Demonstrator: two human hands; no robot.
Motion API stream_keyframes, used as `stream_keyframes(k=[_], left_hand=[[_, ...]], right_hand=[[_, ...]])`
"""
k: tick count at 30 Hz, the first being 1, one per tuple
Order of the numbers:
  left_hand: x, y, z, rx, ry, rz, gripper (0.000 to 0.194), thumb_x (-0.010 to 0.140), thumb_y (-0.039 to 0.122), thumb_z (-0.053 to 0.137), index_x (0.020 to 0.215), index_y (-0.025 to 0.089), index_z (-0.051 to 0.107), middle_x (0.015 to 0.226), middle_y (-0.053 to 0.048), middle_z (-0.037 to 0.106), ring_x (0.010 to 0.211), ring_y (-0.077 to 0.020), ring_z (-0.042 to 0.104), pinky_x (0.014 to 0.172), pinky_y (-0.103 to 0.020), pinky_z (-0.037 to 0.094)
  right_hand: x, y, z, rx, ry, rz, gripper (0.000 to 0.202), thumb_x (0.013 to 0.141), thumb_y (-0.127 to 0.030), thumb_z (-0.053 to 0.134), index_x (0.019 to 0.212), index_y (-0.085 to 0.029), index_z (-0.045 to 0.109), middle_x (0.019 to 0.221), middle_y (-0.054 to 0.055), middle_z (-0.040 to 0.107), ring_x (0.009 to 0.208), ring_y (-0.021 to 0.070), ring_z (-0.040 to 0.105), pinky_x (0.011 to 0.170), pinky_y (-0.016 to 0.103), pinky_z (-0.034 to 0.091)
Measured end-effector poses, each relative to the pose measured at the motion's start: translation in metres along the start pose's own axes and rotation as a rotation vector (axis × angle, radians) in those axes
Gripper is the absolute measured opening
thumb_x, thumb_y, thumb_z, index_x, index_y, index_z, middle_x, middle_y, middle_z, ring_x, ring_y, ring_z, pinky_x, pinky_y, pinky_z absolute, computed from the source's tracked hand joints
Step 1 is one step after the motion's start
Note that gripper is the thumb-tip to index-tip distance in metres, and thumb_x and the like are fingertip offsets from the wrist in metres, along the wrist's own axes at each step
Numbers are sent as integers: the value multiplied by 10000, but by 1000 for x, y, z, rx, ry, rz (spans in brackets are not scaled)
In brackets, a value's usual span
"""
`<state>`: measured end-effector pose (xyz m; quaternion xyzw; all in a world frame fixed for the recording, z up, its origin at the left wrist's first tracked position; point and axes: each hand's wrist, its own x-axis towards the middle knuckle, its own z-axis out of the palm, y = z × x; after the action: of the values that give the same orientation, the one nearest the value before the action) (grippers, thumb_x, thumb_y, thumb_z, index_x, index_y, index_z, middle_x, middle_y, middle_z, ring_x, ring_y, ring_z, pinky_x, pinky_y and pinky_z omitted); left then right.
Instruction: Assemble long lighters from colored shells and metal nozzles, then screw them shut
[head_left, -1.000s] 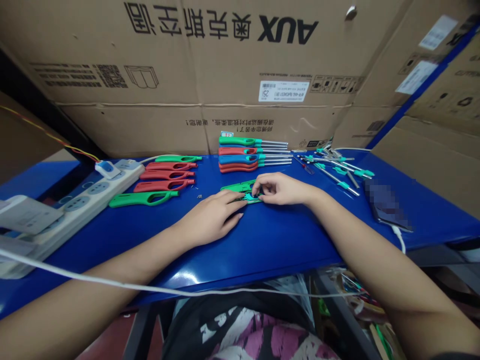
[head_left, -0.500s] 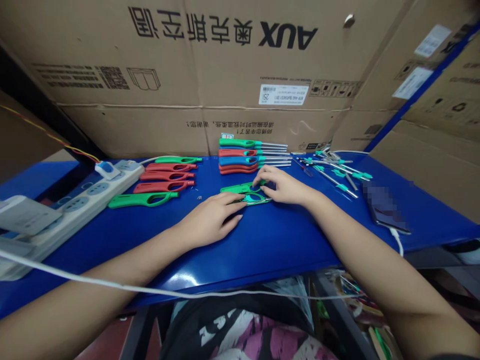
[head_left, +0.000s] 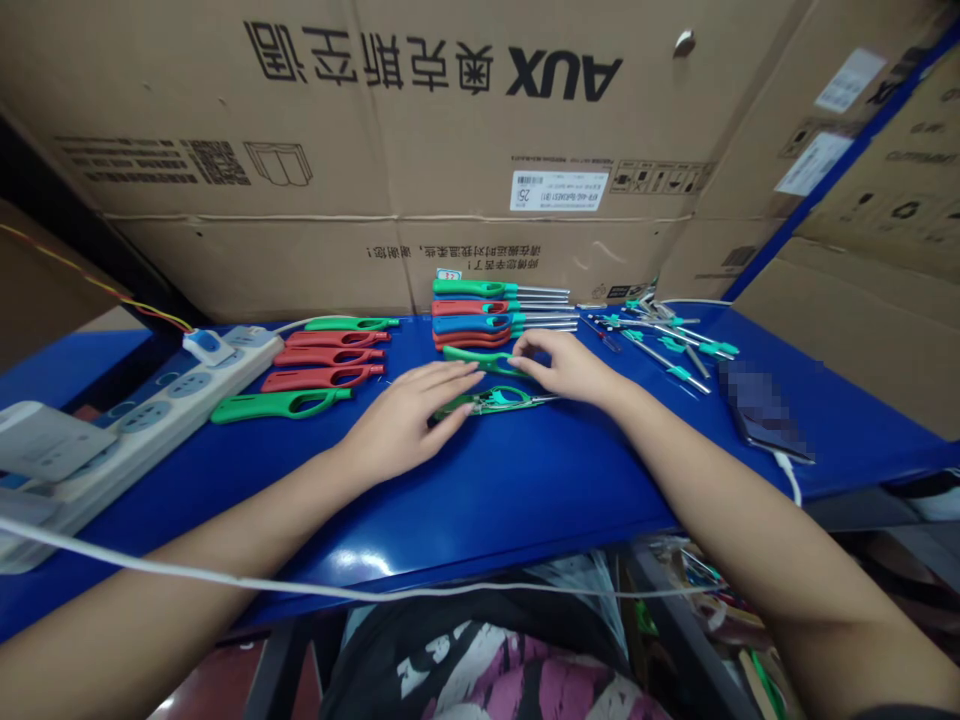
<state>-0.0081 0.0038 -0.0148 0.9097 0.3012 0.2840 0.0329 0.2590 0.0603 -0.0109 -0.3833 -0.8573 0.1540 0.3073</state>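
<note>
My right hand (head_left: 564,366) pinches the right end of a green lighter half-shell (head_left: 480,358) between thumb and fingers, slightly above the table. Just nearer to me lies an opened green lighter half (head_left: 504,400), with teal and metal parts inside and a metal tube pointing right. My left hand (head_left: 401,412) rests over this half's handle end, fingers stretched and thumb apart, and hides part of it. Behind both hands is a stack of assembled lighters (head_left: 471,322) in green, red and blue, tubes to the right.
Red and green lighter shells (head_left: 322,380) lie in a row at left, beside a white power strip (head_left: 169,395). Metal tubes with teal parts (head_left: 675,340) are heaped at right, near a phone (head_left: 765,410) on a cable. A cardboard wall (head_left: 420,180) stands behind; a white cord (head_left: 330,587) crosses in front.
The green half-shell in my right hand has shifted away from the opened half and turned, its smooth side showing. My left hand has moved slightly left and back, with its thumb closer to the opened half.
</note>
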Motion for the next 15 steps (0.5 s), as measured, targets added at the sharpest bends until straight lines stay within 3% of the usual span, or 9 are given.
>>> stream_keyframes(k=[3,8,11,15], left_hand=[[2,-9,-7,125,87,12,421,993,324,552,1396,203,574,1445,-102,584,1344,-271,530,1144,-512,408],[2,-16,-10,151,125,76,329,980,302,586,1276,183,667,1264,-125,699,1153,-282,639,981,-481,529],[2,-14,-8,107,100,89,304,986,279,570,1236,151,688,1162,-138,725,1049,-258,667,903,-430,567],[1,-13,-5,74,74,47,314,972,298,590,1227,148,694,1125,-128,726,1015,-249,672,894,-410,574]], right_hand=[[3,-6,3,263,42,155,203,900,-355,608,836,-163,609,747,29,644,658,139,574,654,303,497],[3,-8,11,632,-60,354,276,831,-433,697,837,-171,611,729,13,643,588,114,572,570,287,539],[2,-8,10,599,-108,288,297,830,-438,704,939,-166,658,757,11,645,611,114,569,565,275,527],[-2,-13,2,289,-146,63,374,806,-401,756,1092,-166,703,867,29,672,740,138,583,681,289,501]])
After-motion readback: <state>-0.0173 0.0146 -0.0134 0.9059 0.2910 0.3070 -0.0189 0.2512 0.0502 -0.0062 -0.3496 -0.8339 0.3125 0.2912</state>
